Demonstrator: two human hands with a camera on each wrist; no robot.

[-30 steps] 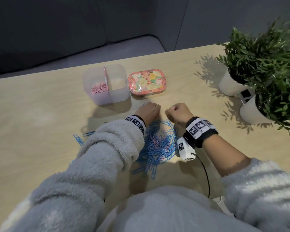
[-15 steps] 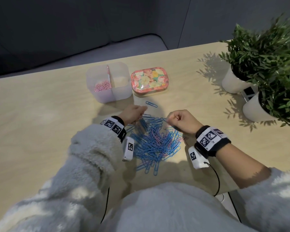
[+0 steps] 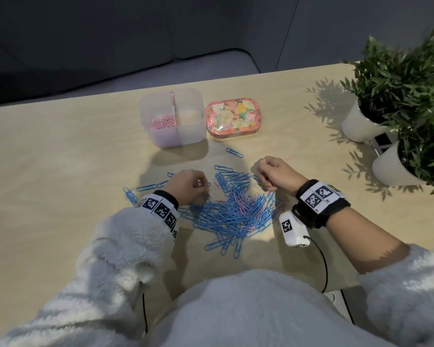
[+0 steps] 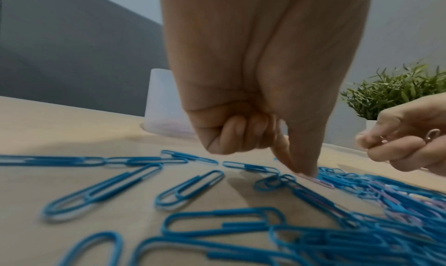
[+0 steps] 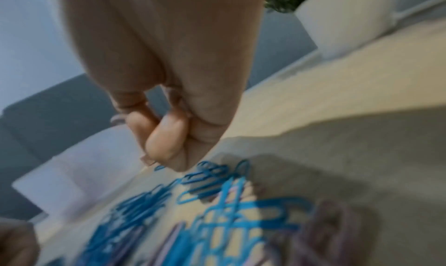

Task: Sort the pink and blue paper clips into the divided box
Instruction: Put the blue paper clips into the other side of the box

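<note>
A heap of mostly blue paper clips [image 3: 236, 211] with a few pink ones mixed in lies on the wooden table. My left hand [image 3: 189, 186] is at the heap's left edge; in the left wrist view its thumb and forefinger [image 4: 306, 172] pinch a pink clip [image 4: 322, 182] lying on the table. My right hand [image 3: 273, 175] hovers over the heap's far right edge, fingers curled round pink clips [image 4: 432, 136]. The clear divided box [image 3: 196, 96] stands beyond the heap, with pink clips [image 3: 162, 122] in its left compartment. Its right compartment looks bare.
A floral tin [image 3: 233, 118] sits right of the box. Two white potted plants [image 3: 361, 123] [image 3: 396, 166] stand at the right edge. Loose blue clips [image 3: 234, 152] [image 3: 130, 195] lie scattered around the heap. A dark sofa is behind the table.
Both hands have come off the heap's far edge and moved apart. The left has drawn back to the heap's left side and pinched a clip; the right has gone to the right.
</note>
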